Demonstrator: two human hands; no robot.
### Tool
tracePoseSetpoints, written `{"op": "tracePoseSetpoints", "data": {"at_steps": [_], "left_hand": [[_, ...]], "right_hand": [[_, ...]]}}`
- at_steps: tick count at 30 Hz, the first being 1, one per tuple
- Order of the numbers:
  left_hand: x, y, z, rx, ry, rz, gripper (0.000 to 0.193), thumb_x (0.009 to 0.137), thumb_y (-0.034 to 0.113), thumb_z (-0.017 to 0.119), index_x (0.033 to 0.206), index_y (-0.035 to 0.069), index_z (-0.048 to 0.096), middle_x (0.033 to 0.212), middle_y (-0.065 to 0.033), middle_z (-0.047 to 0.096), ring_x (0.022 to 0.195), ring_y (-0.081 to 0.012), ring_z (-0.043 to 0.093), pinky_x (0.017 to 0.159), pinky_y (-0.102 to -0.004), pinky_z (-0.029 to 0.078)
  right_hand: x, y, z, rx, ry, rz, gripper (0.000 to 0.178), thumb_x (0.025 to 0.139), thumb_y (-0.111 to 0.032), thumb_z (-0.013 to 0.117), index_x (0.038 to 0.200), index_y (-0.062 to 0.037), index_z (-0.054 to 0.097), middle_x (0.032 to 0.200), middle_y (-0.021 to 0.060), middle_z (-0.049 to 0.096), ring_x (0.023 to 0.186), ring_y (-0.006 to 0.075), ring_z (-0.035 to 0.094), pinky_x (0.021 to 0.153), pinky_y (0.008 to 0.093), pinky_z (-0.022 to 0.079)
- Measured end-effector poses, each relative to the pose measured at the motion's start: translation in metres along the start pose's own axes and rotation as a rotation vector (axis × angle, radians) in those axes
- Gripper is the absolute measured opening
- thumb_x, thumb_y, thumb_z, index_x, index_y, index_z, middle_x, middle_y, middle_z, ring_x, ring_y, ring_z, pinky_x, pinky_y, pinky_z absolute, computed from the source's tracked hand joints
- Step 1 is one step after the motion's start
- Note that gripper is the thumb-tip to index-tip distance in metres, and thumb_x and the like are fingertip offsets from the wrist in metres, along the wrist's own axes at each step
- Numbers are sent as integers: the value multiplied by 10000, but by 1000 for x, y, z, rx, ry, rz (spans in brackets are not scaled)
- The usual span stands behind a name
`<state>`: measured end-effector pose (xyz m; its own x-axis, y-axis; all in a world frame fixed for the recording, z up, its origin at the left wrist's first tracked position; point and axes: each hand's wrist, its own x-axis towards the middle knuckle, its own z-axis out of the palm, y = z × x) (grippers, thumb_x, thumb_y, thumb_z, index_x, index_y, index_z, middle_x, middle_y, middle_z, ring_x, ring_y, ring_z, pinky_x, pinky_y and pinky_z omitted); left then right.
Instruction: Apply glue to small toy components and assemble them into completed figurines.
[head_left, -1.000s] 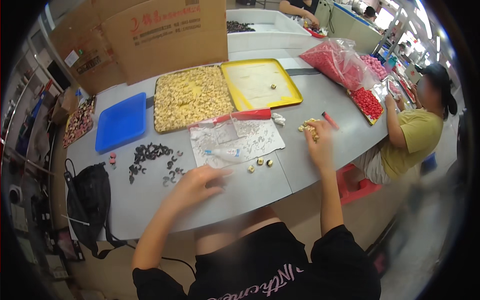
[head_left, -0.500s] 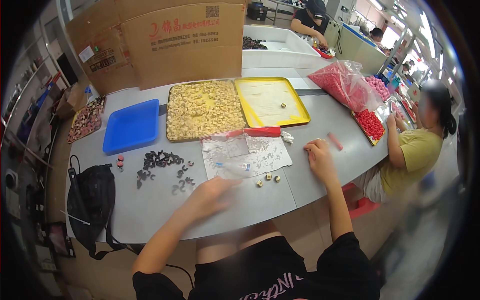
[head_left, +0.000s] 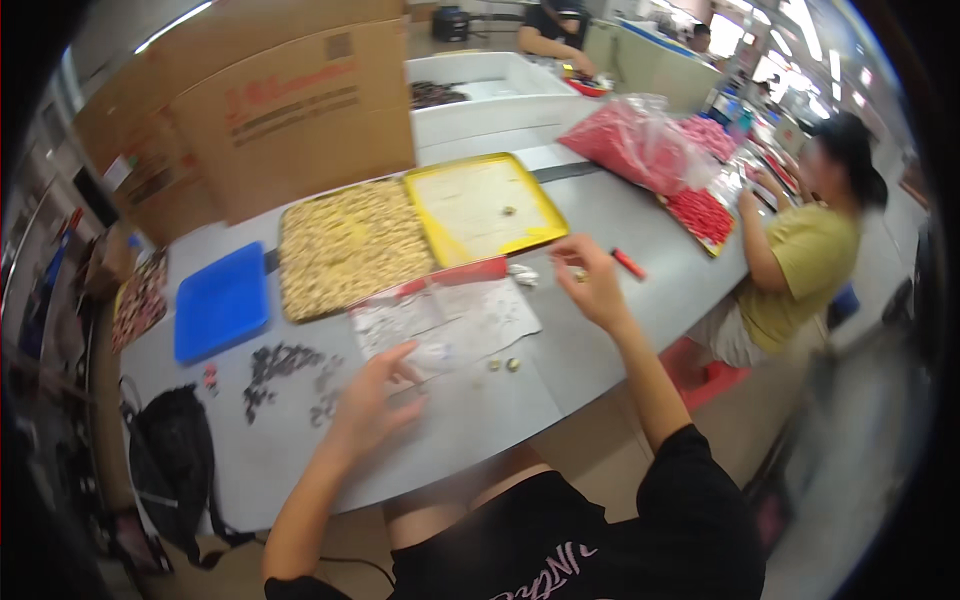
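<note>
My left hand [head_left: 375,400] hovers over the table by the lower left edge of a white sheet [head_left: 510,318], fingers spread and holding nothing. Small grey bits lie scattered on that sheet, along with a blurred clear plastic bottle [head_left: 432,357] close to my left fingertips. My right hand [head_left: 592,282] is pinched around a small pale cube [head_left: 580,273] beside the yellow-rimmed tray. Similar small cubes [head_left: 513,365] lie on the table between my hands. A red stick-like tube [head_left: 629,263] lies just right of my right hand.
A tray full of cream pieces [head_left: 350,240] adjoins a yellow-rimmed tray [head_left: 480,158] holding one cube. Leftward are a blue tray [head_left: 222,305], dark curved pieces [head_left: 280,365] and a black bag [head_left: 175,460]. A cardboard box [head_left: 290,150] stands behind. At right sits a person in yellow [head_left: 810,240].
The whole view has turned, shifting the table leftward and tilting it. My left hand has lifted with its fingers spreading. My right hand has moved up nearer the yellow-rimmed tray, still pinching.
</note>
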<state>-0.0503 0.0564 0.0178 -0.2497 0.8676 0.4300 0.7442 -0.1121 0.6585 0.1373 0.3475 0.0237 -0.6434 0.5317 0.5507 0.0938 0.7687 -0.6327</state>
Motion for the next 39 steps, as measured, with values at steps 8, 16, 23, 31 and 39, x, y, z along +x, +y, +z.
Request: {"op": "tracePoseSetpoints", "data": {"at_steps": [8,16,23,31,39], "left_hand": [[27,1,20,-44,233,-8,666,659,-15,744,1223,44,394,830,-92,627,743,-166,588,708,-284,480],[17,-18,33,-71,428,11,672,643,-76,735,1193,29,363,880,-116,595,787,-182,590,739,-289,479],[13,-21,28,-73,415,58,722,610,-99,747,1184,42,332,881,-131,594,809,-216,605,749,-324,478],[16,-11,24,-207,450,-101,291,610,24,787,866,23,648,859,-75,670,833,-208,607,746,-297,483],[14,-15,27,-247,482,40,472,619,-24,793,1037,22,578,879,-96,674,836,-215,622,734,-307,501]], "right_hand": [[40,-71,61,843,-255,124,146,847,-78,633,970,1,622,979,58,589,887,121,589,769,260,508],[13,-87,92,845,-494,254,161,839,-67,642,977,7,606,895,57,602,771,98,605,675,229,502],[4,-83,99,956,-573,287,173,809,-15,654,979,6,630,948,61,586,850,99,572,724,224,482],[6,-89,97,1147,-670,624,205,818,-1,641,1003,39,565,930,82,608,870,131,607,776,253,502],[6,-88,96,1054,-741,622,190,789,-19,679,931,14,557,919,86,621,858,126,605,777,253,503]]}}
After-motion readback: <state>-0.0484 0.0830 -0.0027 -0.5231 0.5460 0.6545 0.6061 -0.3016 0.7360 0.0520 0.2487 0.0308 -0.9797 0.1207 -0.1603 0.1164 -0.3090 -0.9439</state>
